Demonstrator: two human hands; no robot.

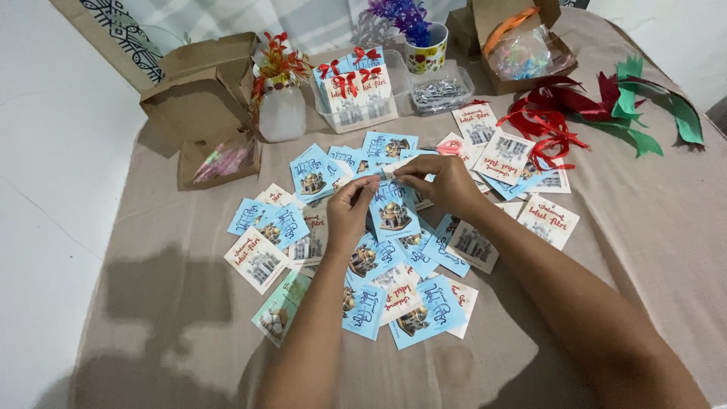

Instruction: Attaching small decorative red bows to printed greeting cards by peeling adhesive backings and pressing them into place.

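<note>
Right now your left hand (350, 208) and your right hand (443, 182) meet over the middle of the table (644, 250), both pinching the top edge of one blue card (394, 212) that hangs tilted between them, lifted just above the heap. The fingers of each hand are closed down to a fine pinch on that top edge, thumbs facing forefingers, which looks like the grip you would use for fiddly work at the card's top; what exactly sits between the fingertips is too small to make out. Under your hands lies a loose spread of cards (379, 280), blue ones and white ones overlapping, so the held card has nothing flat and bare beneath it. Behind the heap stands a clear plastic tub (394, 102) holding upright cards with red bows (348, 79) on top. Just beside it is a smaller tub of shiny silver bits (439, 92), and behind that a cup with purple flowers (424, 47). To your left sit a white vase (280, 110) and open brown boxes (201, 98); to your right, a tangle of red ribbon (549, 125) and strips of green ribbon (644, 113), well apart from your hands. Nothing stands between your hands and the card; only the scattered cards crowd the space below.
</note>
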